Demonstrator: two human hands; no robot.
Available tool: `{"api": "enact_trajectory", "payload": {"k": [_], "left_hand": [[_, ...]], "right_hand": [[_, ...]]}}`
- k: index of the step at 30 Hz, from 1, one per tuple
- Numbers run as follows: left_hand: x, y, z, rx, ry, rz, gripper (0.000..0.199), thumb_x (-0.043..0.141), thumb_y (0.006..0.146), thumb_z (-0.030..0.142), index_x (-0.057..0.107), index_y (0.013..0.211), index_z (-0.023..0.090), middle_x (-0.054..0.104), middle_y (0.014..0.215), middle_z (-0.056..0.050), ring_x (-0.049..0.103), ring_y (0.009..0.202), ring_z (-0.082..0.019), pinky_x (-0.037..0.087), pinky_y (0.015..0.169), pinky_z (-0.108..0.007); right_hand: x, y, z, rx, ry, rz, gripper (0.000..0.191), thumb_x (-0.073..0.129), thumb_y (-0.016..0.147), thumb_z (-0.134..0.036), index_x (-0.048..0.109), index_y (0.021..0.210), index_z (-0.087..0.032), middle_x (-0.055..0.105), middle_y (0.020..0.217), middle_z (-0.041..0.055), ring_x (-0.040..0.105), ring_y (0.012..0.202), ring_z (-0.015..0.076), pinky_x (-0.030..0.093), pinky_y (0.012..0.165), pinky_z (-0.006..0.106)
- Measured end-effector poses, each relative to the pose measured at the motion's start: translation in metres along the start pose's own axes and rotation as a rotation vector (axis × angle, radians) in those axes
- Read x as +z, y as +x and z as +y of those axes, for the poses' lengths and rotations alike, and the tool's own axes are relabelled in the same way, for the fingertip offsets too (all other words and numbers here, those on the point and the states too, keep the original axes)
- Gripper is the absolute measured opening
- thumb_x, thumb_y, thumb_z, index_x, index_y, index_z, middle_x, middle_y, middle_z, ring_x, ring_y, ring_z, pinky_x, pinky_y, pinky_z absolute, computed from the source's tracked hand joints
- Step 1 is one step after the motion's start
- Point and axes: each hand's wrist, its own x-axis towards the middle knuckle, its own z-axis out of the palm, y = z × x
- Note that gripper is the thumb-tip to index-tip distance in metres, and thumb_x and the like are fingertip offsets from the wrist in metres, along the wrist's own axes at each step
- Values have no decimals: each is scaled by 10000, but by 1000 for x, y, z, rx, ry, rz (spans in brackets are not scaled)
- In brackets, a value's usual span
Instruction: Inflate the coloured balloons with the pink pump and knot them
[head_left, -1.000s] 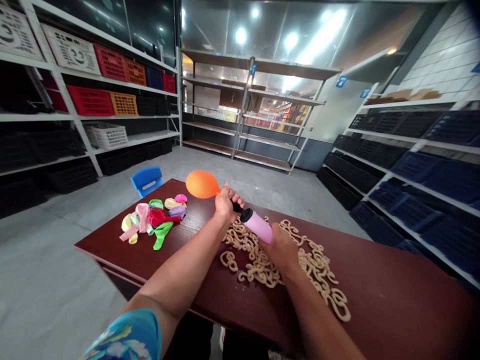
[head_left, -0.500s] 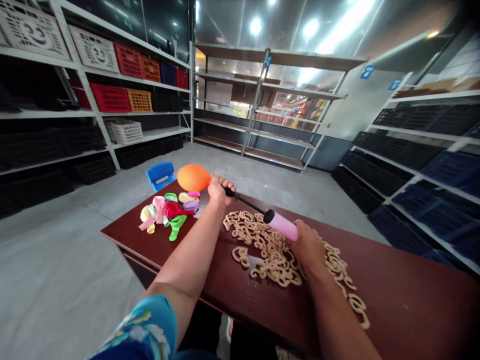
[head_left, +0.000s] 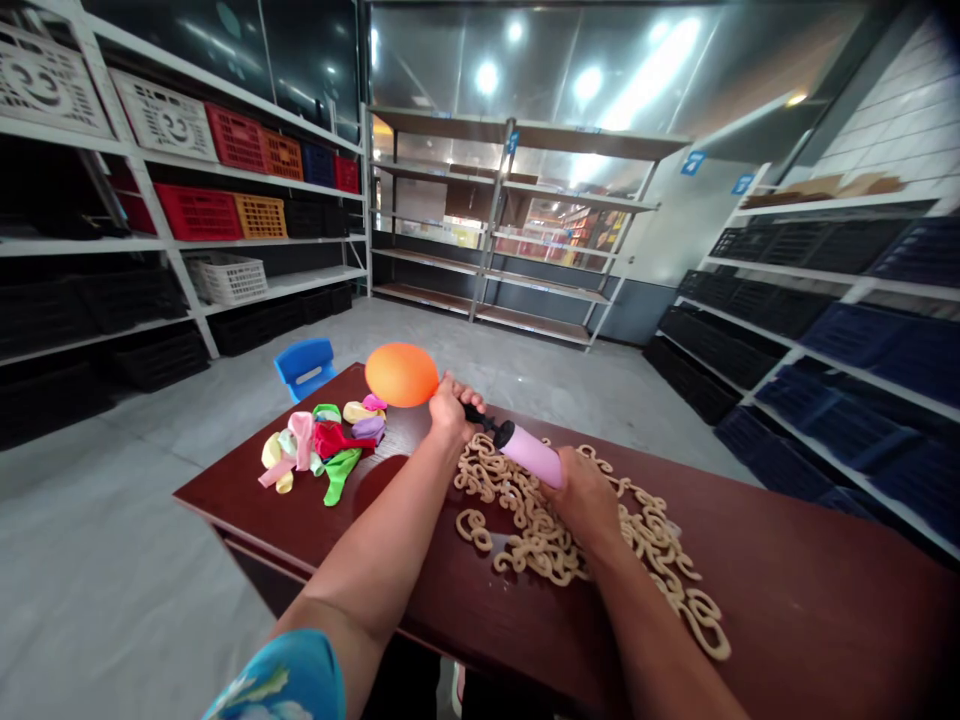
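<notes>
An orange balloon [head_left: 401, 375], partly inflated, sits at the black end of a hand pump. My left hand [head_left: 451, 408] is closed around the balloon's neck and the pump's black tip. The pump's pink barrel [head_left: 534, 455] is gripped by my right hand [head_left: 589, 500], and little of the black rod shows between barrel and tip. Beneath the barrel and my right hand lie many tan curled pieces [head_left: 544, 545]. Uninflated balloons in several colours [head_left: 322, 440] are piled at the left of the table.
The dark red table [head_left: 787, 580] spans the front. Behind its left corner stands a blue chair [head_left: 306, 368]. Shelves with crates [head_left: 199, 213] line the left, a metal rack [head_left: 491, 230] stands at the back, and dark bins [head_left: 847, 350] fill the right shelves.
The pink barrel has moved left towards my left hand, so less of the rod shows. The orange balloon looks a little larger. The whole view has shifted slightly.
</notes>
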Motion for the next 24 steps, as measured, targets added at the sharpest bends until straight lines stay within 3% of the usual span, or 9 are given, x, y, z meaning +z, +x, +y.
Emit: {"api": "enact_trajectory", "payload": {"k": [5,8,15,19,24], "left_hand": [[-13,16,32,111,-70,67,358,432,825,328,204,579,200,233,453,60,329,369,-89,263,392,-226],[-17,19,36,137,-98,60,363,447,817,325,197,583,201,233,456,61,320,366,-86,258,392,-227],[-12,4,5,35,-89,-33,410,464,817,348,172,569,201,219,447,55,314,369,-91,261,391,-234],[-8,-7,-15,-50,-66,-115,460,509,788,395,161,559,200,224,448,52,323,377,-92,259,390,-235],[-7,-8,-20,-65,-23,-116,458,511,784,375,158,553,197,223,447,51,338,387,-97,276,403,-243]], "right_hand": [[-2,2,26,87,-36,-28,293,598,713,-257,501,984,-206,570,929,48,483,844,185,291,683,273],[-2,-1,34,163,-84,-5,312,584,718,-236,495,1016,-208,572,941,53,477,841,195,279,662,279],[-3,-4,11,95,-69,27,215,592,686,-218,509,884,-198,575,880,46,483,852,207,276,672,284],[0,-7,-2,37,2,69,227,586,702,-250,510,909,-196,570,846,45,488,837,202,295,719,288],[3,-5,-3,17,68,50,264,577,713,-251,516,963,-192,573,872,49,487,860,200,303,750,288]]}}
